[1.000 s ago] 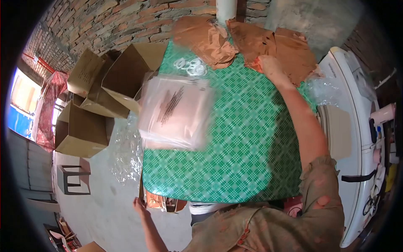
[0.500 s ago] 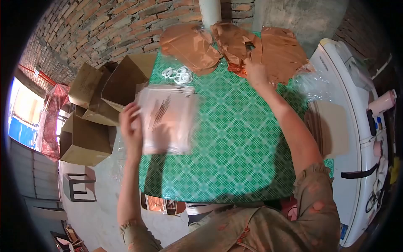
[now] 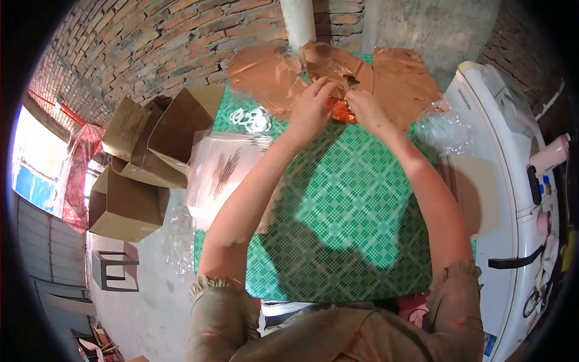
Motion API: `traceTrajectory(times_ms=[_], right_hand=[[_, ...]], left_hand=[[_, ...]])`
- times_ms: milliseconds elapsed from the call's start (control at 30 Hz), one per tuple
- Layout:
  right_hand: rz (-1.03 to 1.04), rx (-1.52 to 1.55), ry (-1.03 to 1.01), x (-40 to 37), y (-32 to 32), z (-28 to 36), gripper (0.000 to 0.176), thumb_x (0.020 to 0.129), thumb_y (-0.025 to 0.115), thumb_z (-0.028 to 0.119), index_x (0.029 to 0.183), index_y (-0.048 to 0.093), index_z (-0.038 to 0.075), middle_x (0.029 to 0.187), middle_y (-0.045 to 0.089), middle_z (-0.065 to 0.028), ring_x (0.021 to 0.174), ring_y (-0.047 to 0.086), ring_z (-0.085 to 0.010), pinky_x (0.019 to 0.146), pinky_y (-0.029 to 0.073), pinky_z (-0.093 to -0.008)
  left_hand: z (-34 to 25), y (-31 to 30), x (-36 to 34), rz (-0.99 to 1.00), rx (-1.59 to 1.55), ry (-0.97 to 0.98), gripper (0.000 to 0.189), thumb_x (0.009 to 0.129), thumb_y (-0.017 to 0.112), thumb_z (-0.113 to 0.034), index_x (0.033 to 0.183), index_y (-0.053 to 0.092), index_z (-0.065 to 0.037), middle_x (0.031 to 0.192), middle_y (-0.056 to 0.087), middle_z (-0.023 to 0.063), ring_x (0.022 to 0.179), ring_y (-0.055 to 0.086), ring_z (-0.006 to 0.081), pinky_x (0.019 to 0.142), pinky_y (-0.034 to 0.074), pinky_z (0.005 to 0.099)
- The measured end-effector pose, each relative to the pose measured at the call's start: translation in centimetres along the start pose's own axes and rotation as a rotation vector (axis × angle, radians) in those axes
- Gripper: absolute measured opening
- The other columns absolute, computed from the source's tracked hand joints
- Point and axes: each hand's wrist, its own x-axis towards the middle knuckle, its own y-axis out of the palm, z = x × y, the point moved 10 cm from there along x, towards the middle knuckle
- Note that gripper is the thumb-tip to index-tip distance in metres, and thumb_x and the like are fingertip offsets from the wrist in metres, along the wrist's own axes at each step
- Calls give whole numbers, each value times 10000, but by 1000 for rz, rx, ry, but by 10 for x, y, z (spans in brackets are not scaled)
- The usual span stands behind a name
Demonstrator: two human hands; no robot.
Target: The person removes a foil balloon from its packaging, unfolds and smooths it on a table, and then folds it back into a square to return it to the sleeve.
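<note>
**Fingers point(image 3: 321, 88) of both hands meet at the orange piece point(image 3: 344, 113)**

The left hand point(image 3: 309, 114) comes from the left and the right hand point(image 3: 368, 113) from the right, with their fingers bent toward each other. The shiny orange piece lies between them, at the far part of the green bench point(image 3: 347, 196), just at the near edge of the middle brown sheet point(image 3: 341, 63). Both hands seem about equally near to it; I cannot tell if the fingers pinch it or only touch it, because the tips are partly hidden.

The orange piece is crumpled, so it shows no clear long axis, and I cannot say to which side it points. It may be joined to the middle brown sheet. This sheet appears to stretch away from the person, toward the white pipe point(image 3: 298, 24), leaning slightly left.
</note>
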Motion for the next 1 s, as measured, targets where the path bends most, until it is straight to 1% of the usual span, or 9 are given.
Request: traceTrajectory(times_ms=[33,133,233,367,467,667,767,933,1000], right_hand=[[6,1,-22,-1,-2,3,139,995,556,150,1029,602,23,976,665,-218,951,614,-457,817,501,-526],[2,93,84,-3,-7,-2,155,986,599,165,1056,621,28,995,661,-195,963,605,-426,841,496,-511],[-97,78,129,-7,-14,4,184,969,642,178,1084,637,35,1047,650,-174,1002,590,-393,879,482,-490],[-162,-125,27,-10,-5,-6,238,943,693,189,1129,641,50,1133,635,-147,1051,571,-365,924,456,-465],[-342,-181,119,-12,-24,1,328,895,742,172,1181,625,62,1162,633,-127,1083,565,-351,953,447,-465],[-368,-288,-96,-8,-23,42,445,830,786,149,1227,597,83,1178,629,-93,1137,565,-323,971,450,-461],[-395,-363,-14,-7,-23,39,472,805,787,117,1234,595,86,1133,628,-89,1100,581,-309,958,451,-455],[-174,-387,-6,-14,8,9,346,814,710,55,1143,612,94,1023,612,-71,1040,597,-285,944,451,-445],[-169,-400,-73,-17,8,12,275,835,675,61,1101,613,96,1007,610,-70,1035,598,-283,946,451,-439]], left_hand=[[2,6,5,-28,28,24,478,900,721,-65,1365,618,-101,1365,632,175,1217,639,361,934,570,455],[45,52,5,298,19,-259,326,895,725,-99,1220,724,-89,1110,742,174,1026,723,339,860,580,461],[63,43,7,78,-32,-291,194,905,731,-153,1079,778,-82,907,761,163,866,742,357,819,577,444],[81,43,6,99,-53,-345,223,893,769,-189,1077,773,-64,926,763,183,834,742,357,759,577,440],[85,37,6,41,-10,-345,291,859,818,-214,1086,759,-42,905,761,189,822,747,338,734,575,426],[109,56,-2,-82,-155,-478,376,793,890,-204,1076,732,-13,854,752,151,777,737,277,741,572,391],[105,60,-4,-98,-186,-468,375,783,895,-188,1061,714,-13,881,744,152,790,726,269,750,567,393],[120,74,-14,-3,-272,-615,366,806,876,-238,988,660,-6,890,725,152,834,720,281,743,555,382],[129,83,-19,81,-416,-718,416,878,818,-306,1108,692,16,1016,740,122,894,709,224,785,559,367]])
